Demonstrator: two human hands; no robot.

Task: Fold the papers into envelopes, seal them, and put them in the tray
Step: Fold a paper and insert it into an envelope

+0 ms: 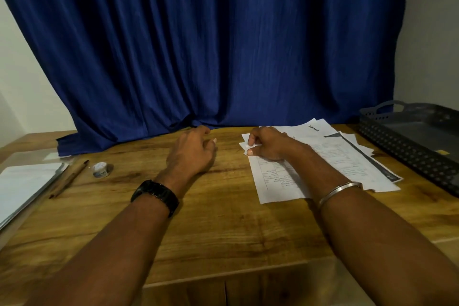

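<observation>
Right hand [267, 144] pinches corner of papers [330, 156]; left hand [193, 151] loose, empty, well left of stack.

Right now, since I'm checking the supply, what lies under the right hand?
A fanned stack of printed papers on the table; the right hand pinches a sheet's corner. The forearm covers part of it, so the count is unclear.

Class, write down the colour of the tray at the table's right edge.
The tray is dark grey, shown best in the head view.
</observation>
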